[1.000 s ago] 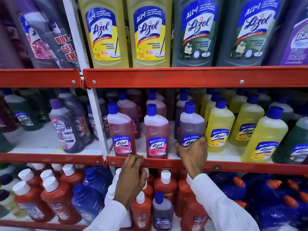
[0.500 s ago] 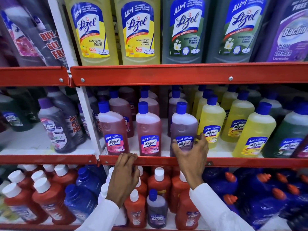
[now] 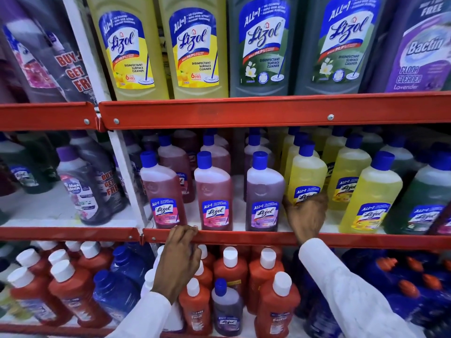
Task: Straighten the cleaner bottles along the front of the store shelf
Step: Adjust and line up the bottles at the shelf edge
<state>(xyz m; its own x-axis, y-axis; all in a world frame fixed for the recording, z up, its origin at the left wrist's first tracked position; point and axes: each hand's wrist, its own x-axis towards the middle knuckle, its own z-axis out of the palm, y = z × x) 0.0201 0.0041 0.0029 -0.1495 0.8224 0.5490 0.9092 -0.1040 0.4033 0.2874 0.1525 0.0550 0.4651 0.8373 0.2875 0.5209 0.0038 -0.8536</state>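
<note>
On the middle shelf, two pink Lizol bottles (image 3: 163, 191) (image 3: 214, 193) and a purple one (image 3: 264, 193) stand in a row at the front edge. Right of them a yellow Lizol bottle (image 3: 308, 172) stands a little farther back. My right hand (image 3: 306, 217) is wrapped around the base of that yellow bottle, fingers over its label. My left hand (image 3: 179, 261) hooks its fingers over the red shelf lip (image 3: 244, 236) below the pink bottles. More yellow bottles (image 3: 371, 191) and a green one (image 3: 415, 203) stand to the right.
Large Lizol bottles (image 3: 195, 45) fill the top shelf behind a red rail (image 3: 244, 111). A white upright post (image 3: 122, 172) splits the middle shelf; Max Kleen bottles (image 3: 80, 189) stand left of it. Red and blue bottles (image 3: 231, 276) crowd the bottom shelf.
My right hand left the purple bottle and slid right onto the yellow bottle. My left hand stayed on the shelf lip. The view shifted slightly.
</note>
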